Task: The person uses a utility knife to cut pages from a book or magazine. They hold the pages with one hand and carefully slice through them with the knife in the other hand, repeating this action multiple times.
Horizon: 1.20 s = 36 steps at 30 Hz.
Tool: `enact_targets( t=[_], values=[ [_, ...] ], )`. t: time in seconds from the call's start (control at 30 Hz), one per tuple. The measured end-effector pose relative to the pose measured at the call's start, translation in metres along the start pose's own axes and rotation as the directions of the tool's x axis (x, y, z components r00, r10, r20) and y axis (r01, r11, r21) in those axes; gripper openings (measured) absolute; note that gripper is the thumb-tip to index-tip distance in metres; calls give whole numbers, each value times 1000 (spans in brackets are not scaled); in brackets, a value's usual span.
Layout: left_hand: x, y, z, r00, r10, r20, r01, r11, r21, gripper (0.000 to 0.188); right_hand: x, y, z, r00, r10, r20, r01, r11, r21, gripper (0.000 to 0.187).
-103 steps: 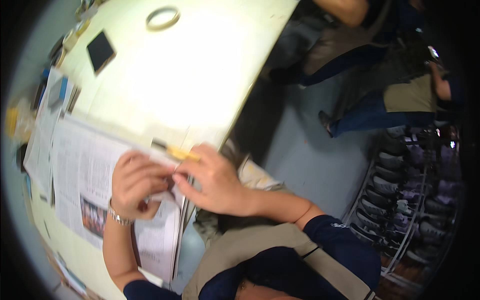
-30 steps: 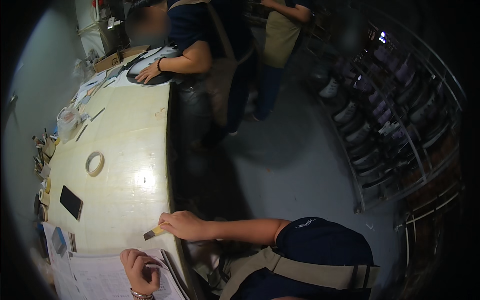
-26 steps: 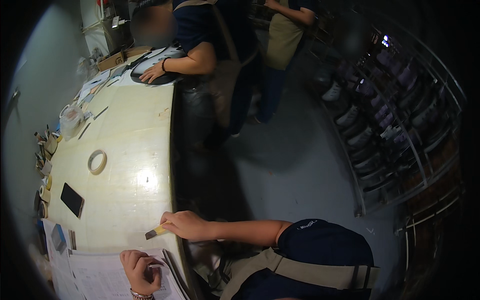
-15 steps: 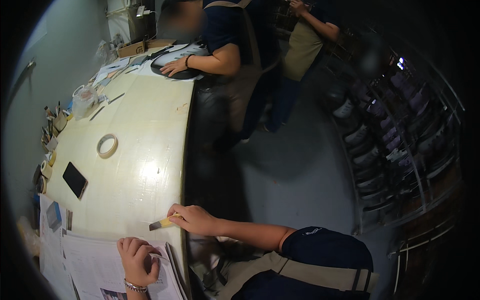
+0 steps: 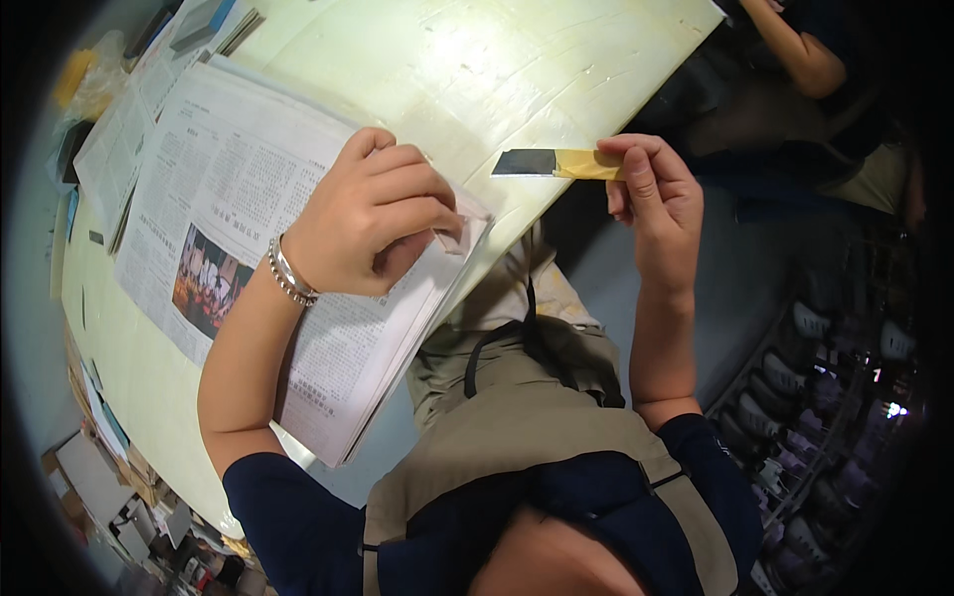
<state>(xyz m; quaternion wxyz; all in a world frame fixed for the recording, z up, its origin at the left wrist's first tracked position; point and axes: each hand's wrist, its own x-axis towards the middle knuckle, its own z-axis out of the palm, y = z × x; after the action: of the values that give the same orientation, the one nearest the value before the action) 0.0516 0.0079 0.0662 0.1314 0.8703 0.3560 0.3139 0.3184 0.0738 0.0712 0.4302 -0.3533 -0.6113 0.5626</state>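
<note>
My right hand (image 5: 656, 199) pinches the yellow-wrapped handle of a flat cutting knife (image 5: 527, 163) just off the table edge. Its dark, slant-tipped blade points left over the table. My left hand (image 5: 373, 214) is curled above a stack of newspapers (image 5: 224, 144), fingers bent down toward the corner nearest the knife. At its fingertips shows a small pale thin piece (image 5: 455, 236), partly hidden by the fingers; its kind cannot be made out. A gap lies between the blade and my left fingers.
The pale table (image 5: 417, 74) has a slanting edge on the right. More papers (image 5: 134, 119) and a blue-grey block (image 5: 202, 22) lie at the far left. Racks with shoes (image 5: 765, 397) stand at the right. A person (image 5: 805, 60) is at the upper right.
The view has swung down toward my body and the papers. My right hand has lifted the knife off the table edge. The phone and tape roll are out of view.
</note>
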Motion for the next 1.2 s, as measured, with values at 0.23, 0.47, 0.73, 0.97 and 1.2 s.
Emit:
enact_targets(
  t=[0.23, 0.47, 0.73, 0.97, 1.2],
  values=[
    [-1, -5, 6, 999, 21, -29, -21, 1000, 1, 37, 14, -4, 3, 975, 106, 196, -78, 986, -147, 22],
    [1, -6, 4, 1000, -5, 11, 5, 1000, -1, 36, 32, -6, 0, 924, 208, 322, -118, 954, -277, 23],
    [1, -5, 4, 994, -85, 66, 89, 995, -54, 34, 54, 11, 16, 767, 297, 569, -165, 948, -271, 29],
    [-1, -10, 6, 997, -67, 37, 71, 992, -100, 31, 45, 8, 5, 802, 317, 506, -210, 943, -256, 26],
    [-7, -17, 5, 993, -120, -3, 115, 954, -278, 24, 16, 12, 28, 778, 329, 535, -229, 942, -247, 26]
  ],
)
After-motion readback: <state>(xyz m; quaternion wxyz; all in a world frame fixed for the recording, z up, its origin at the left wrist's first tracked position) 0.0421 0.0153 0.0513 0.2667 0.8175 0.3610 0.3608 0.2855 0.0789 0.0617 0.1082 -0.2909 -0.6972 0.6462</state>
